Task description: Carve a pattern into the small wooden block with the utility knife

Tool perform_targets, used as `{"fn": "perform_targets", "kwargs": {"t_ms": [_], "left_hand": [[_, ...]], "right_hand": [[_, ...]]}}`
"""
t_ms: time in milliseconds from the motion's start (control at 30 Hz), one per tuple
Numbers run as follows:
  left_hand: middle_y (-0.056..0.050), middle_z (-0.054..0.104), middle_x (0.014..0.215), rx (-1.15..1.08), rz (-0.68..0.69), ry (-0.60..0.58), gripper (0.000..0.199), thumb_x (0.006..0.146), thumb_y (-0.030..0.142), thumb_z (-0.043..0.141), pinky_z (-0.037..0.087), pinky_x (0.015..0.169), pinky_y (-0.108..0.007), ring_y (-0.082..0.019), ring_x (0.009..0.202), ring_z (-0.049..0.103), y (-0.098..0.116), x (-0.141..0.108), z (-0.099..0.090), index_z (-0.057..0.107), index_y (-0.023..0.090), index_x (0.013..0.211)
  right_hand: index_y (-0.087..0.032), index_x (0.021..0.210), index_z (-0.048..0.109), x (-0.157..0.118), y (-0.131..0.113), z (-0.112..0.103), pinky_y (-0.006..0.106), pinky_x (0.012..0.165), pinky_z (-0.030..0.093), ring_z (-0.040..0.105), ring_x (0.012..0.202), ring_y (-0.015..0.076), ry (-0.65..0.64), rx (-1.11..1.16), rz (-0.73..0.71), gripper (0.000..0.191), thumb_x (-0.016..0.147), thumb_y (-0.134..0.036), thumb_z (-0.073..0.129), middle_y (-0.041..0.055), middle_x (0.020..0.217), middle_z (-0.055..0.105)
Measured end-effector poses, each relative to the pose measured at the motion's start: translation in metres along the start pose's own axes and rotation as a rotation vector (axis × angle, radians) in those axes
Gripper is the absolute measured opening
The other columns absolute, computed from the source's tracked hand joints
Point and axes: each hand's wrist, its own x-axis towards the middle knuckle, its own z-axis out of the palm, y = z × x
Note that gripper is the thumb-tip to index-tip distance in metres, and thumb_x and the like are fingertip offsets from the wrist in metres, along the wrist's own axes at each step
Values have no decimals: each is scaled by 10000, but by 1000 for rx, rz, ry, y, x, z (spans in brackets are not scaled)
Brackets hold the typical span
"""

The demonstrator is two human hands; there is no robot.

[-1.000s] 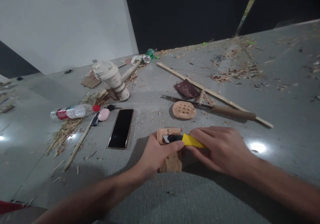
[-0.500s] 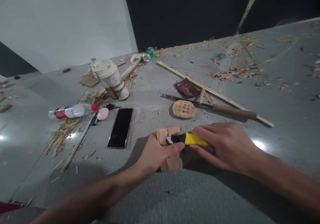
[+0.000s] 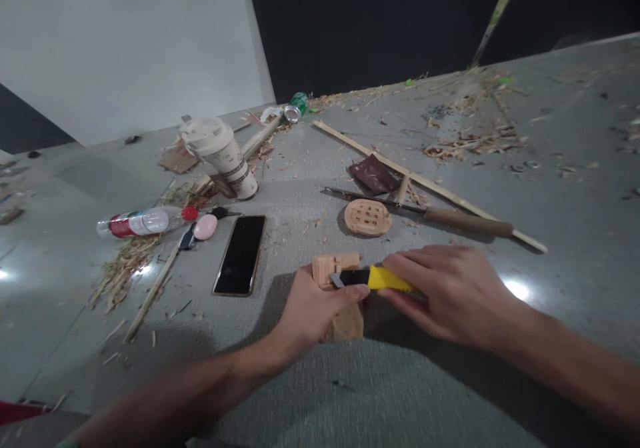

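Note:
My left hand (image 3: pixel 313 305) is wrapped around a carved wooden block (image 3: pixel 345 325), its thumb lying across the front. A yellow and black utility knife (image 3: pixel 387 279) is gripped in my right hand (image 3: pixel 445 288). The knife's short blade rests against the notched upper part of the block, close to my left thumb tip. Just beyond the block lies an oval wooden piece (image 3: pixel 368 218) with several small holes cut in it. Part of the block is covered by my left hand.
Left of the hands lie a phone (image 3: pixel 240 256), a pink oval object (image 3: pixel 205 227) and a plastic bottle (image 3: pixel 145 222). A lidded paper cup (image 3: pixel 223 161) stands behind them. Farther right are a wooden-handled tool (image 3: pixel 465 225), a long stick (image 3: pixel 360 148), a dark red scrap (image 3: pixel 374 174) and wood shavings (image 3: pixel 475 143).
Almost nothing differs. The knife has shifted very slightly to the left on the block; both hands keep their grip.

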Motion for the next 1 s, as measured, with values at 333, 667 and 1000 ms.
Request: {"fn": "perform_targets", "kwargs": {"t_ms": [333,667,1000], "left_hand": [[-17,783,892,-77,-31,80,412,688,336,973,598,736,-240,-146,794,721,0,-3,0,818,184,1039],[-28,774,877,-71,-34,64,376,667,324,980,601,749,-265,-159,777,723,-1,0,1,799,161,954],[-37,769,839,-23,-69,134,317,704,351,940,579,680,-268,-168,724,709,1,-2,2,783,158,900]], "right_hand": [[-214,842,567,3,-18,12,336,598,316,576,568,159,158,-101,47,348,1107,-429,494,-2,679,623],[-205,915,614,1,-8,8,348,621,304,593,602,177,86,-58,22,328,1104,-445,494,11,719,662],[-207,875,607,2,-15,10,349,642,363,627,613,179,173,-194,36,295,1077,-419,574,14,736,688]]}}
